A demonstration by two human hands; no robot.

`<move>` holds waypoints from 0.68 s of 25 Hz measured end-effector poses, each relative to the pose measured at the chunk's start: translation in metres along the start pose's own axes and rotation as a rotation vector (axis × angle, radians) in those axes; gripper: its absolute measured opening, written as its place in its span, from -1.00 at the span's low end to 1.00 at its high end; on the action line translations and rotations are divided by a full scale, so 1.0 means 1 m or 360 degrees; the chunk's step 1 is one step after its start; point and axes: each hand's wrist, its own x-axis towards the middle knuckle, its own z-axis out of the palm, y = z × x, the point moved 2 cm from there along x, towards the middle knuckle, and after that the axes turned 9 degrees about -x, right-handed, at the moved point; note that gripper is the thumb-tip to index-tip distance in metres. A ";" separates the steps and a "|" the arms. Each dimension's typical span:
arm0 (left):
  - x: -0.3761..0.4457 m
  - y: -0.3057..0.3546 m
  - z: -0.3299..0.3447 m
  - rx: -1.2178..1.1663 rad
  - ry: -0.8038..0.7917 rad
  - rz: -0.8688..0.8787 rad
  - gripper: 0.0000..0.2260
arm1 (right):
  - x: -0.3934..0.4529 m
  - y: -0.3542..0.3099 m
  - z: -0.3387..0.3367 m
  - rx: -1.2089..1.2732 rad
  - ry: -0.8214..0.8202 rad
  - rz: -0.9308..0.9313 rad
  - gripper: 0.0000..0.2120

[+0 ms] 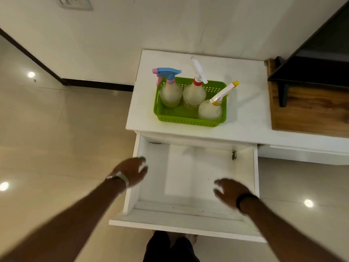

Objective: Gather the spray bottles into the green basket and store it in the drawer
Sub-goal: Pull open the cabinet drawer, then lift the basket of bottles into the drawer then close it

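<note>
Blurred hands [132,171] over drawer [188,212], bottles basketed [181,118]

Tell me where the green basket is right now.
In the head view the green basket sits on the white cabinet top, right of centre, holding three spray bottles, just behind the open drawer.

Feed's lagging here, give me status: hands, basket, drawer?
Left hand and right hand empty, open over drawer. Three spray bottles in green basket, on cabinet top. Drawer open, nothing inside.
</note>
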 end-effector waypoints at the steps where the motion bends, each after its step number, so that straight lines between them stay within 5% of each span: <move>1: 0.020 0.001 -0.030 -0.0107 0.0151 -0.0036 -0.52 | 0.011 0.011 -0.032 0.0064 0.0159 0.0090 -0.49; 4: 0.067 0.012 -0.091 -0.0291 0.0461 -0.0020 -0.47 | 0.038 0.033 -0.118 0.0325 0.0702 0.0319 -0.52; 7: 0.103 0.038 -0.106 -0.0519 0.0491 0.0015 -0.47 | 0.060 0.032 -0.172 0.0727 0.0979 0.0414 -0.55; 12: 0.139 0.072 -0.096 -0.0940 0.0468 -0.0079 -0.80 | 0.098 0.018 -0.197 0.1003 0.0907 0.0531 -0.55; 17: 0.146 0.076 -0.095 -0.1015 0.0475 -0.0019 -0.68 | 0.112 0.016 -0.189 0.1089 0.0979 0.0656 -0.64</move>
